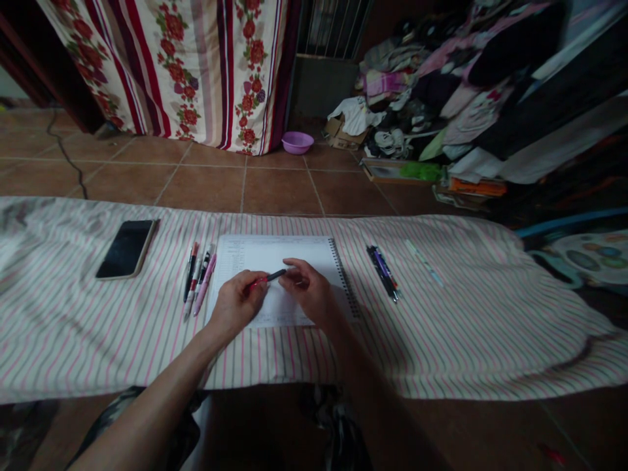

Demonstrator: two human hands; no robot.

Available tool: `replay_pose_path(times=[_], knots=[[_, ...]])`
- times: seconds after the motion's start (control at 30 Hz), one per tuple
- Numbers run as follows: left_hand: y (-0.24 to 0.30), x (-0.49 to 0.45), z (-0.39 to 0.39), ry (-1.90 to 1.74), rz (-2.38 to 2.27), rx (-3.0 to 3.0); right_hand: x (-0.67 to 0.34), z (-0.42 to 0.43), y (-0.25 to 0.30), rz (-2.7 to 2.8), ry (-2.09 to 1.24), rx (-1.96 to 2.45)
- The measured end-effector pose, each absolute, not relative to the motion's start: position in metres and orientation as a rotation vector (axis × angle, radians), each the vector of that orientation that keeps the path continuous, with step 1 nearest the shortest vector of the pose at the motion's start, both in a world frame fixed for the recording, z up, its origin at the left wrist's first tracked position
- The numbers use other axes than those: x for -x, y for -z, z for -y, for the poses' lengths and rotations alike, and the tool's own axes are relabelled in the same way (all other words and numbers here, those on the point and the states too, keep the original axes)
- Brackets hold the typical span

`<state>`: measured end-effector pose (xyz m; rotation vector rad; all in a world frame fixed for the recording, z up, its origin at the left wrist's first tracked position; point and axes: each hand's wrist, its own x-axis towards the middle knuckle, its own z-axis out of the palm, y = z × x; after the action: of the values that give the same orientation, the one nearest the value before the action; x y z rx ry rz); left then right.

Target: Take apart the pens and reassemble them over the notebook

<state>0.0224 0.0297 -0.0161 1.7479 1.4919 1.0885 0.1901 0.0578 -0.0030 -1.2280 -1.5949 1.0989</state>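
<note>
A spiral notebook (279, 258) lies open on a striped cloth (441, 327). Over its lower half, my left hand (239, 304) is closed round a red pen (267, 278) with a dark tip. My right hand (307, 291) pinches the dark end of the same pen with thumb and forefinger. Both hands rest on the page. Several pens (199, 278) lie side by side just left of the notebook. A few more pens (383, 271) lie to its right.
A dark phone (126, 248) lies face up on the cloth at the left. A pale pen (424, 263) lies further right. Beyond the cloth is tiled floor (275, 186), a floral curtain (196, 65), a purple bowl (297, 141) and a heap of clothes (441, 85).
</note>
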Motion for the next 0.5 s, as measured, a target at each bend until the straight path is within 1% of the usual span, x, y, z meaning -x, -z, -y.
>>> replay_pose_path(times=[0.23,0.5], knots=[[0.0113,-0.0229,-0.0280,-1.041,-1.487,-1.784,-0.1904,-0.0584,0.0038,1.640,-1.051,1.161],[0.0094,-0.0244,-0.0273,-1.062,-1.441,-1.904,-0.1951,-0.0582,-0.0026,1.749,-0.995,1.261]])
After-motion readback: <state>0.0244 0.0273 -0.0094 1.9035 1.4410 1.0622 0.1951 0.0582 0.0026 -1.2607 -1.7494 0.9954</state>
